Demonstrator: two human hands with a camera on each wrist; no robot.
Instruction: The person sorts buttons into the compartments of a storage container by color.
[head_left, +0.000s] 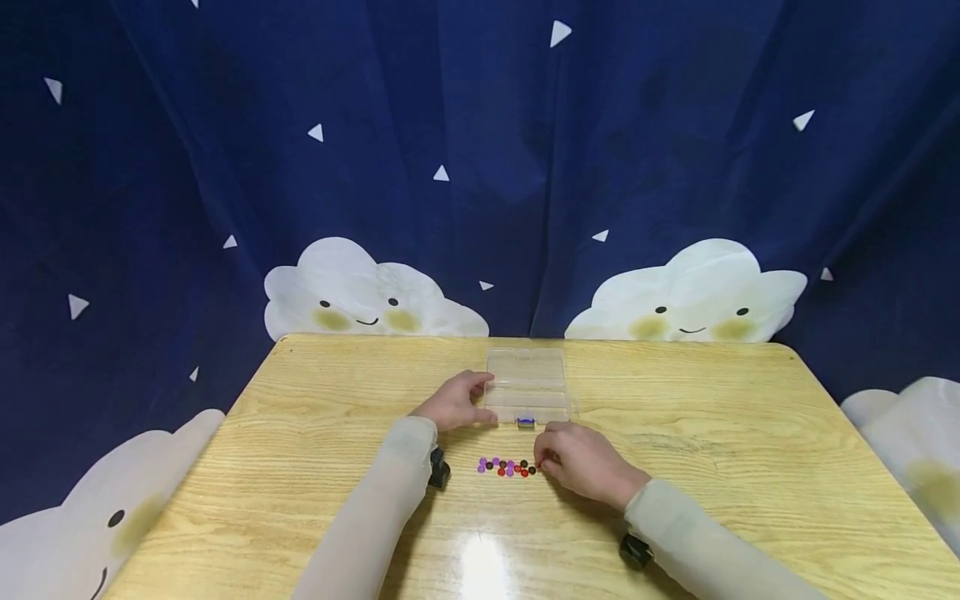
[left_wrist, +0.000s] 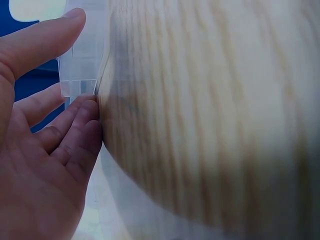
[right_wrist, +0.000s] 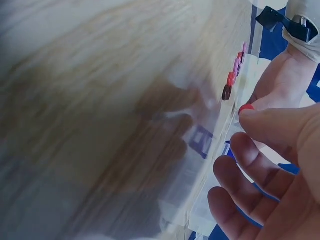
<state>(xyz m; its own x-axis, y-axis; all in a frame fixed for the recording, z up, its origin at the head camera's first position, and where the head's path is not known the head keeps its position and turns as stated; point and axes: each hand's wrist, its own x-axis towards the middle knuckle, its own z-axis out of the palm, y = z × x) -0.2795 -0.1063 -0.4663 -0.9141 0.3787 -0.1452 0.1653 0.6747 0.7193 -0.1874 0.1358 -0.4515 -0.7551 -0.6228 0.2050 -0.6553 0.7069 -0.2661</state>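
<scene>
A clear plastic box (head_left: pixel 527 398) stands on the table with its lid raised and a blue clasp (head_left: pixel 526 422) at its front. At its left side, my left hand (head_left: pixel 455 402) holds it, thumb at the front corner and fingers along the side wall. Several small discs (head_left: pixel 502 472), purple, red and dark brown, lie in two rough rows in front of the box. At the right end of these rows, my right hand (head_left: pixel 585 462) pinches a small red disc (right_wrist: pixel 245 108) between thumb and index finger. The other right fingers curl loosely in the right wrist view.
The light wooden table (head_left: pixel 720 433) reaches out on both sides of the hands. Behind it hangs a dark blue curtain (head_left: pixel 480 108) with white triangles and smiling clouds. A black wrist strap (head_left: pixel 637 550) shows below the right sleeve.
</scene>
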